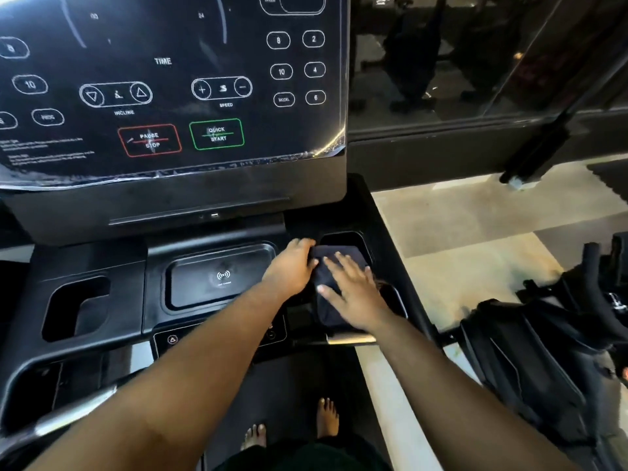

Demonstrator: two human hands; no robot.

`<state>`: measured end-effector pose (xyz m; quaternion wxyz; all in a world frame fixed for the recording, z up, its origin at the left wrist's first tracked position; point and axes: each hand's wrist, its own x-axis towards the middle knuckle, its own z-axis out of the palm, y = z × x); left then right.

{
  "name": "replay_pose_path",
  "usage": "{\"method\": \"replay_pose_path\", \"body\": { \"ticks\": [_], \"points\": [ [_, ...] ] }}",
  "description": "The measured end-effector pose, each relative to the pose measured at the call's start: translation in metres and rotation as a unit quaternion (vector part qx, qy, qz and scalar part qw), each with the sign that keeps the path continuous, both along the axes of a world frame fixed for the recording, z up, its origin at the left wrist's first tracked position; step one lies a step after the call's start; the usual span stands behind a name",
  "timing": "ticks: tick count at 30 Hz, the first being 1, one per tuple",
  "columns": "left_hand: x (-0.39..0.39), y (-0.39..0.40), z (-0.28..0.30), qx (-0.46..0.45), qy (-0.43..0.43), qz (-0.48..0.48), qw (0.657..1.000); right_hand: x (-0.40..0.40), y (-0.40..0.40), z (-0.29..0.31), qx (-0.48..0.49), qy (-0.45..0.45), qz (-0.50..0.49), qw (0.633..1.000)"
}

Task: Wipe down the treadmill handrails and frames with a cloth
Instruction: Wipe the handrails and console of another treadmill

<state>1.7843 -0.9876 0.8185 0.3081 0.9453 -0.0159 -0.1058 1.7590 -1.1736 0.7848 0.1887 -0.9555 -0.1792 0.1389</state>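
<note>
Cloth (328, 287) center-right on treadmill console (102, 266); right hand (353, 294) flat, fingers spread; left hand (292, 266) pinches its edge.

Black plastic treadmill console tray (102, 263), below the display. Dark folded cloth (326, 290) lies on it at 3 o'clock, over the right cup recess. Centre at 12 is the rectangular wireless-charging pad (222, 277); the open left cup recess (78, 307) sits at 9.
</note>
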Motion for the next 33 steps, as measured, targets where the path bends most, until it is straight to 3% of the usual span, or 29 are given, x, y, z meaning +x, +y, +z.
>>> {"method": "replay_pose_path", "body": {
  "ticks": [2, 4, 10, 12, 15, 18, 23, 25, 27, 30, 33],
  "points": [
    [-0.002, 0.009, -0.009, 0.098, 0.022, -0.034, 0.994, -0.002, 0.022, -0.013, -0.087, -0.031, -0.018, 0.996],
    [0.000, 0.006, -0.015, 0.162, 0.035, -0.044, 0.985, 0.007, 0.032, -0.022, -0.098, -0.070, -0.047, 0.992],
    [0.004, 0.009, -0.017, 0.179, 0.062, -0.009, 0.982, 0.052, 0.061, -0.014, -0.086, -0.020, -0.119, 0.989],
    [0.003, 0.012, -0.018, 0.180, 0.085, -0.018, 0.980, 0.044, 0.049, -0.016, -0.084, -0.049, -0.087, 0.991],
    [0.002, 0.011, -0.017, 0.179, 0.126, -0.031, 0.975, 0.040, 0.000, -0.015, -0.126, -0.132, 0.050, 0.982],
    [0.001, 0.009, -0.018, 0.189, 0.134, -0.033, 0.972, 0.055, -0.020, -0.013, -0.202, -0.131, 0.124, 0.963],
    [0.001, 0.013, -0.010, 0.178, 0.136, -0.031, 0.974, 0.057, 0.034, -0.012, -0.142, -0.008, -0.043, 0.989],
    [0.002, 0.013, -0.008, 0.171, 0.134, -0.027, 0.976, 0.050, 0.037, -0.017, -0.106, -0.050, -0.071, 0.991],
    [0.003, 0.013, -0.005, 0.176, 0.132, -0.031, 0.975, 0.038, 0.019, -0.021, -0.077, -0.123, -0.032, 0.989],
    [0.000, 0.015, -0.002, 0.161, 0.130, -0.031, 0.978, 0.025, -0.021, -0.036, -0.090, -0.175, 0.117, 0.974],
    [-0.002, 0.019, -0.006, 0.097, 0.127, -0.002, 0.987, 0.024, -0.020, -0.038, -0.105, -0.175, 0.154, 0.967]
  ]
}}
